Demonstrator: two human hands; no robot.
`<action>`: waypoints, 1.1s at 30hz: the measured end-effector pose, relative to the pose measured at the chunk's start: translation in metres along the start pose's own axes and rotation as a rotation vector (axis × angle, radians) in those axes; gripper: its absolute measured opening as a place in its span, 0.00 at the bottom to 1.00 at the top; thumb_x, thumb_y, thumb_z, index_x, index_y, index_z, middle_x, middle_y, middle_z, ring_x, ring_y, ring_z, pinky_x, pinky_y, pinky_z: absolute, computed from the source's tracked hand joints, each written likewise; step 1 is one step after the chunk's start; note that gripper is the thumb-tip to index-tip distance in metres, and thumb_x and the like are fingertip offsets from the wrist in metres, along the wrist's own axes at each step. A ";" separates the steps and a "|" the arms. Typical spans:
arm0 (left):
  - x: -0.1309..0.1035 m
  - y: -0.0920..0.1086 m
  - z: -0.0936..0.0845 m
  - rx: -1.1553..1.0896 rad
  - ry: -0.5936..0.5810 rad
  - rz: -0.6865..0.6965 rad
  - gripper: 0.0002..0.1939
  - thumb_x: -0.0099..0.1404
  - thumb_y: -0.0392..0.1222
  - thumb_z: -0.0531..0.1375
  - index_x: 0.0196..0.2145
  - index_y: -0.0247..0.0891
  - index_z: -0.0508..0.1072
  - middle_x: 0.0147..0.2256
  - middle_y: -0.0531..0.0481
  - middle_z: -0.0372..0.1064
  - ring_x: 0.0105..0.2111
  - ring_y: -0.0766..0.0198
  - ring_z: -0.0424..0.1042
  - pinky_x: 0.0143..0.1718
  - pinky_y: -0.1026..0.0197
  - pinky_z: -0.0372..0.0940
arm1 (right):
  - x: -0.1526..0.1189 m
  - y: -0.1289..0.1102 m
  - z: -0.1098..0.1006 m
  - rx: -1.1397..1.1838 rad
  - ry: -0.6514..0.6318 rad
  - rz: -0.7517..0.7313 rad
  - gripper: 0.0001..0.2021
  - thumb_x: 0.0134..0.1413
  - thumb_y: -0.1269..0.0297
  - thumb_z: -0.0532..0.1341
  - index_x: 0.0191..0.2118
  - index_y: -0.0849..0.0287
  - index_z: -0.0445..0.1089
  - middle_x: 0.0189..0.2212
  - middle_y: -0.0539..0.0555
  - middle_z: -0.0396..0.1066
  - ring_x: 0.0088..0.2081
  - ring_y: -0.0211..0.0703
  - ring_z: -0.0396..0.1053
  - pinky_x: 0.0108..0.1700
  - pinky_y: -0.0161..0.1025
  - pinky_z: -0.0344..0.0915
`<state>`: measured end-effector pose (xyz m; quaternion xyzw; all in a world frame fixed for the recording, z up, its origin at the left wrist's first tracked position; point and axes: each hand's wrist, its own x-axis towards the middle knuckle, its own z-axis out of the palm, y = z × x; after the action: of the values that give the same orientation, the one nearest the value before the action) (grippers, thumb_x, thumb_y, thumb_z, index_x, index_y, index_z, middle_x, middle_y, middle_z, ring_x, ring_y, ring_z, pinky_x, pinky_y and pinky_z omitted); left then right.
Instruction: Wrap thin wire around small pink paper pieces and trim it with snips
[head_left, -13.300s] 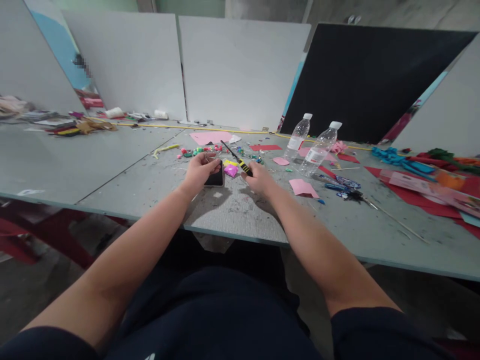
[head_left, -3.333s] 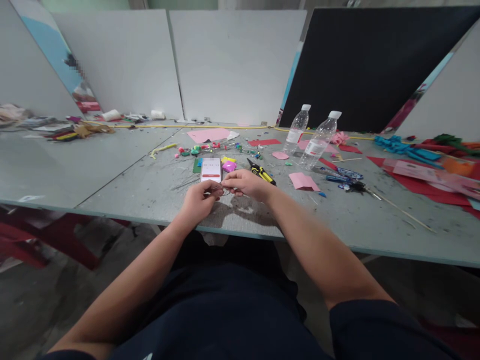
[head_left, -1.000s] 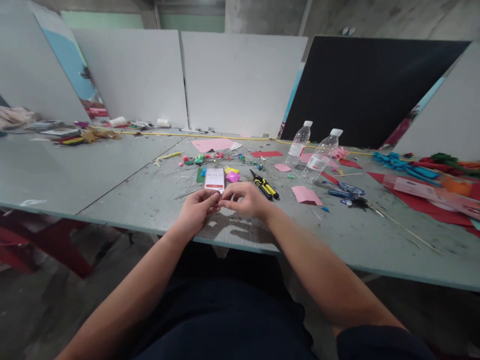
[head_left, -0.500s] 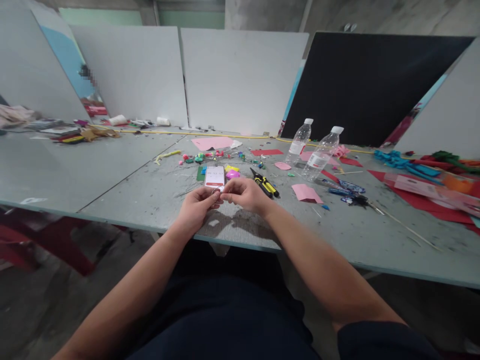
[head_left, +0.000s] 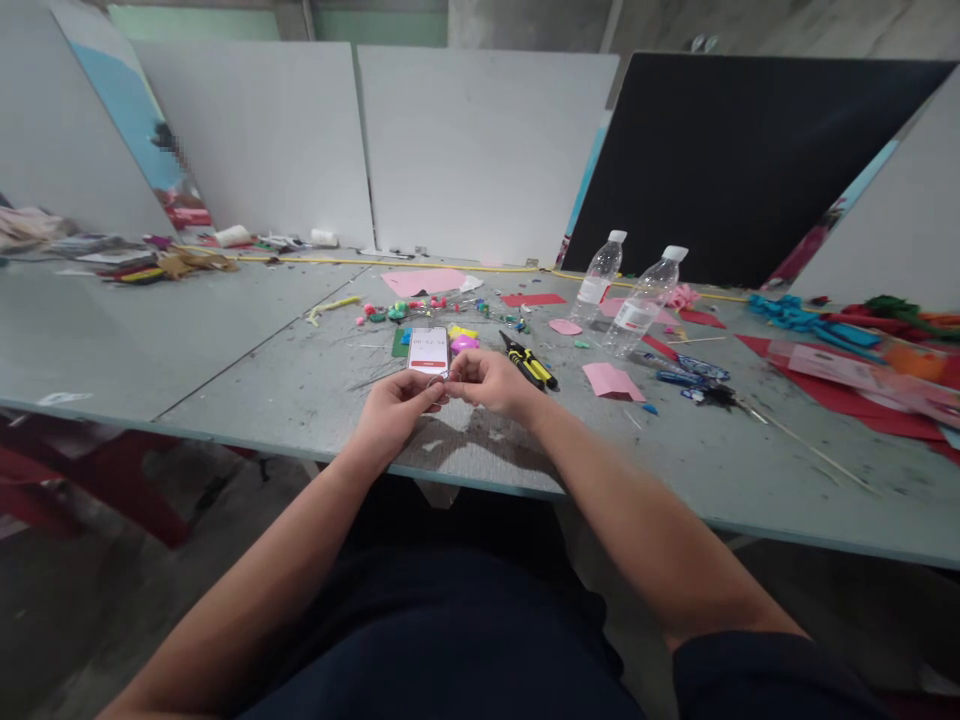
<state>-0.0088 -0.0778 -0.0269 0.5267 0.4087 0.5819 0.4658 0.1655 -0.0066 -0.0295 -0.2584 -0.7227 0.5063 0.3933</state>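
Close to the table's front edge, my left hand [head_left: 397,408] and my right hand [head_left: 491,384] meet with fingertips pinched. Between them is a thin, curved piece of wire [head_left: 435,379], mostly covered by the fingers. Just beyond the hands lies a phone [head_left: 428,352] with a timer on its screen. A bright pink packet [head_left: 465,343] and a yellow one [head_left: 463,331] sit beside the phone. To the right of my right hand rest pliers with black and yellow handles [head_left: 530,362].
Two clear plastic bottles [head_left: 643,308] stand to the right, behind a folded pink paper [head_left: 613,381]. Small coloured clay pieces [head_left: 397,311] lie past the phone. Red sheets [head_left: 840,395] and blue ribbon [head_left: 814,325] cover the far right. Upright white panels [head_left: 487,150] border the back.
The right fingers have shifted slightly and show a bit more of the thin wire at the fingertips. Both hands stay together in the same place; the view has tilted slightly.
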 end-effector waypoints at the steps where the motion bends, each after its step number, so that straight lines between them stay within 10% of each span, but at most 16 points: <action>1: 0.001 0.000 0.000 -0.004 0.003 -0.010 0.17 0.49 0.50 0.77 0.29 0.36 0.80 0.29 0.47 0.78 0.31 0.63 0.75 0.37 0.60 0.71 | 0.000 -0.001 0.001 0.000 0.001 0.011 0.24 0.40 0.49 0.76 0.32 0.56 0.65 0.24 0.45 0.68 0.24 0.34 0.65 0.24 0.33 0.61; 33: 0.003 -0.004 0.002 -0.040 0.056 -0.047 0.17 0.46 0.47 0.78 0.26 0.36 0.79 0.26 0.47 0.77 0.28 0.64 0.75 0.35 0.60 0.71 | -0.002 -0.004 0.005 -0.080 0.054 0.017 0.14 0.43 0.57 0.70 0.32 0.55 0.65 0.24 0.45 0.66 0.25 0.35 0.62 0.26 0.34 0.57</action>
<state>-0.0067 -0.0736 -0.0294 0.4911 0.4220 0.5933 0.4783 0.1620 -0.0120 -0.0272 -0.2933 -0.7292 0.4733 0.3978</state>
